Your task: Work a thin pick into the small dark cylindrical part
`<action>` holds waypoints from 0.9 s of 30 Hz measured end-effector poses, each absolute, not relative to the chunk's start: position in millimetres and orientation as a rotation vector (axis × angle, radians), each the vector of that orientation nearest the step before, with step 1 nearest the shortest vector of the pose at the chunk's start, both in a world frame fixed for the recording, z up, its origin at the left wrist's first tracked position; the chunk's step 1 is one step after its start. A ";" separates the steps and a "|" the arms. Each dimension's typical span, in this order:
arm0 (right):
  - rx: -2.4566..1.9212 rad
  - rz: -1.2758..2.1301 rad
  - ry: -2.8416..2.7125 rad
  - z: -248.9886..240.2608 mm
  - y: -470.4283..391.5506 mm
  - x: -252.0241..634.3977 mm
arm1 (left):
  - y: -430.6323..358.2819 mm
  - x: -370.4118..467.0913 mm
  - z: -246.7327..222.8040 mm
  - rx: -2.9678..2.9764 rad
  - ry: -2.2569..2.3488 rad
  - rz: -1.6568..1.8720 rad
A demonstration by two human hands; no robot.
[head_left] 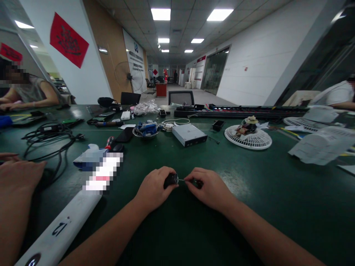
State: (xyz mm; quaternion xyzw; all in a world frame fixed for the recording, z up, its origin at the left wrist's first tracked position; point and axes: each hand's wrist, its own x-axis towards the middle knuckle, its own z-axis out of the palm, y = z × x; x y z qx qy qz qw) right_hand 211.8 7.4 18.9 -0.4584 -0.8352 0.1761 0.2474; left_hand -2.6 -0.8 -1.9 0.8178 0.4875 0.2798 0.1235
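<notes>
A small dark cylindrical piece [171, 179] with a shiny rim is held in my left hand [155, 187], its rim facing right. Just right of it, my right hand [208, 187] is closed on a thin metal rod [181, 180] that points toward the rim. Part of a dark thing shows between the right fingers; what it is cannot be told. Both hands are low over the green table [177, 229]. Beyond them sits a silver disc drive [189, 135] with a black front.
At the left lie black cables [55, 135], a long white device [66, 225] and another person's hand [20, 171]. Further back are a bowl of blue items [146, 129] and a white fan grille [248, 137]. White plastic covers [323, 144] stand at the right.
</notes>
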 end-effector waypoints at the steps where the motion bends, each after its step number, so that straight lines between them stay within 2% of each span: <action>1: -1.238 0.518 -2.274 18.7 7.3 211.8 | -0.7 -2.5 -1.9 2.394 1.418 0.813; 11: -1.305 0.796 -2.203 17.3 9.5 210.5 | 0.4 -2.5 -0.9 2.494 1.381 0.798; 16: -1.356 0.676 -2.194 16.3 7.2 208.3 | -0.2 -1.1 -0.4 2.509 1.359 0.788; 21: -1.273 0.844 -2.183 15.8 9.6 208.9 | -1.7 -0.3 -0.2 2.512 1.356 0.810; 27: -1.324 0.768 -2.204 17.2 8.4 207.0 | -0.5 -0.7 -0.5 2.530 1.344 0.820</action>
